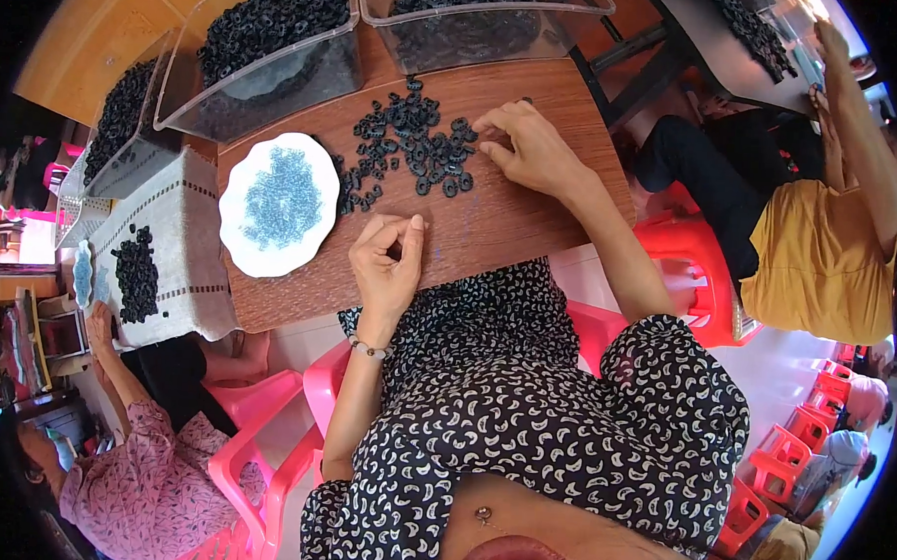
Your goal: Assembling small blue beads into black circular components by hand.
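Note:
My left hand rests on the wooden table near its front edge, fingers curled into a pinch. Whatever it may hold is too small or hidden to make out. A beaded bracelet circles that wrist. At the right side of a loose pile of small black ring-shaped pieces, my right hand is bent, with thumb and forefinger apart beside the outermost rings. I see nothing held in it. Left of the pile stands a white scalloped plate with a heap of small clear bluish pieces.
Clear plastic bins full of black pieces line the table's far edge. To the left, a person in a pink patterned top reaches to a cloth-covered table. A person in yellow sits at the right, near a red stool.

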Action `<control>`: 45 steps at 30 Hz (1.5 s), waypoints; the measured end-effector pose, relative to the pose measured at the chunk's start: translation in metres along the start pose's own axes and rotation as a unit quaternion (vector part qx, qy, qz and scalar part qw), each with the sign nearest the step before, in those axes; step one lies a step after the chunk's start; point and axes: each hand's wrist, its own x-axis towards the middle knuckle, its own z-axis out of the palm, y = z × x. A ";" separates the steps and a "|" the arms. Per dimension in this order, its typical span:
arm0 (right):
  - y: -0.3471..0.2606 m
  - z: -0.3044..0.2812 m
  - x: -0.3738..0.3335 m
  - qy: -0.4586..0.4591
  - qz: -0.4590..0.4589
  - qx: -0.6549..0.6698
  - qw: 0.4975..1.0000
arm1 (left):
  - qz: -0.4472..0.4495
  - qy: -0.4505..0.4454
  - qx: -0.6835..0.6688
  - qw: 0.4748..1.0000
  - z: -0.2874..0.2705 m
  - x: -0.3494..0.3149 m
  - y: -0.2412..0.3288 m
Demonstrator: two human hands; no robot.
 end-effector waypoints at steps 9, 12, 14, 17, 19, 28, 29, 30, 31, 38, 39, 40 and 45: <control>-0.014 0.007 -0.004 -0.038 0.039 0.023 0.998 | 0.013 0.003 0.006 1.000 0.000 0.000 0.002; -0.015 0.009 -0.003 -0.031 0.023 0.044 0.998 | 0.008 0.001 0.008 1.000 0.001 -0.001 -0.001; -0.015 0.011 -0.003 -0.027 0.013 0.053 0.998 | 0.010 0.001 0.013 1.000 0.001 0.000 0.000; -0.018 0.013 0.000 -0.030 -0.007 0.009 0.999 | 0.007 0.000 0.020 1.000 0.002 0.000 0.001; -0.020 0.015 0.001 -0.034 -0.004 0.000 0.999 | 0.001 -0.003 0.020 1.000 0.002 0.000 0.002; -0.027 0.022 0.003 0.016 -0.017 0.029 0.999 | -0.016 -0.025 0.015 0.999 0.001 0.002 0.007; -0.028 0.022 0.004 0.015 -0.017 0.030 0.999 | -0.011 -0.022 0.018 1.000 0.002 0.002 0.007; -0.029 0.021 0.004 0.003 -0.027 0.031 0.999 | -0.005 -0.019 0.019 1.000 0.002 0.002 0.007; -0.029 0.020 0.004 -0.010 -0.036 0.032 0.999 | -0.005 -0.018 0.019 1.000 0.002 0.002 0.007; -0.030 0.027 0.007 -0.001 -0.064 0.009 0.998 | -0.011 -0.016 0.024 1.000 0.003 0.003 0.006; -0.030 0.028 0.007 0.003 -0.066 0.004 0.998 | -0.011 -0.016 0.019 1.000 0.004 0.002 0.005; -0.030 0.028 0.008 0.007 -0.068 -0.001 0.998 | -0.011 -0.016 0.019 1.000 0.003 0.002 0.005; -0.036 0.025 0.008 0.008 -0.034 0.102 0.994 | -0.036 -0.002 -0.024 0.999 -0.002 0.003 -0.001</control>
